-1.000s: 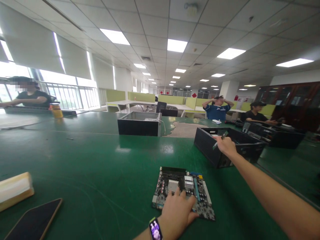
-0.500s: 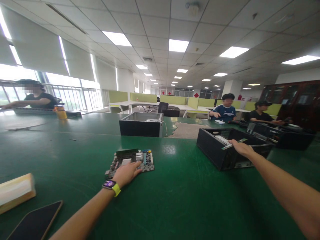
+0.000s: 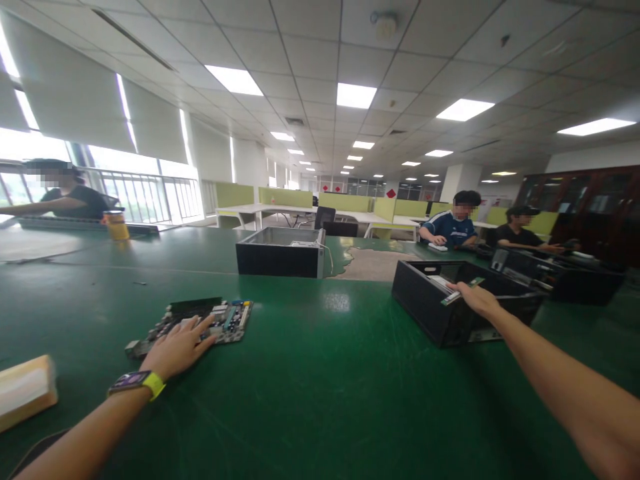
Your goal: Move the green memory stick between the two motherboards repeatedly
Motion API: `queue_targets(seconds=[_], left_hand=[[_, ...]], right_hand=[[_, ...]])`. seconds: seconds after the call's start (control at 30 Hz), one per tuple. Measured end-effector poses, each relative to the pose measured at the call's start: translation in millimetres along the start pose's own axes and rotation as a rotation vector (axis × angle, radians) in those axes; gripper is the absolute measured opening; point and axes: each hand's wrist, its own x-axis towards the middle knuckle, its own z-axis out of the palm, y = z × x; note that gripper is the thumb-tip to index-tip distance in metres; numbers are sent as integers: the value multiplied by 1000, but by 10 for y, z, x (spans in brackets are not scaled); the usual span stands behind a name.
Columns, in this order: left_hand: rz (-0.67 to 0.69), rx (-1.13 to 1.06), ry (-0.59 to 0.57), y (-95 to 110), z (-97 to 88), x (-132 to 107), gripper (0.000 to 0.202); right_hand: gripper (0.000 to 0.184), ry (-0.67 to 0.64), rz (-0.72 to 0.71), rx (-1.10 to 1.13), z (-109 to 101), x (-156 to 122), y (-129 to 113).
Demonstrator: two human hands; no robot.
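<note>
Over the last second the motherboard (image 3: pixel 233 320) has been shifted across the green table (image 3: pixel 320 400) from near the middle to the left side, with the left hand (image 3: pixel 181 347) on it. It now lies flat, well apart from the open computer case (image 3: pixel 420 307) on the right, so bare tabletop separates the two work points.

The left hand is palm down, fingers spread over the board; it presses on it rather than gripping it. The right hand (image 3: pixel 477 299) is closed in a pinch on a narrow green circuit strip, apparently a memory module (image 3: pixel 453 297), and remains over the case. Whether strip or hand touches the case cannot be told.

Obstructions: the left hand covers much of the board's near half, and the case's walls and the right hand hide most of its interior. A dark flat object (image 3: pixel 37 453) at near left is largely covered by the left forearm; a pale yellow block (image 3: pixel 27 393) lies beside it. A second case (image 3: pixel 280 261) stands at far centre, a third (image 3: pixel 575 283) at far right, near a seated co-worker in a blue shirt (image 3: pixel 450 228).
</note>
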Motion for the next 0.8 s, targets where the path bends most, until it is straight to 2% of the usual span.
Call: queue_targets(seconds=[0.17,0.33,0.6,0.8], left_hand=[[59,51,79,111,-34,-26,65],[137,89,207,316,-106,21,62],[255,47,313,822,-287,11,57],[343,15,341,1244,-483,-35,56]], right_hand=[[58,31,-8,-11,54,-198,-65],[62,51,0,0,46,-601,-344],[68,86,-83,-16,102,-1559,-959],[58,134,-248,-11,132,-2396,-1417]])
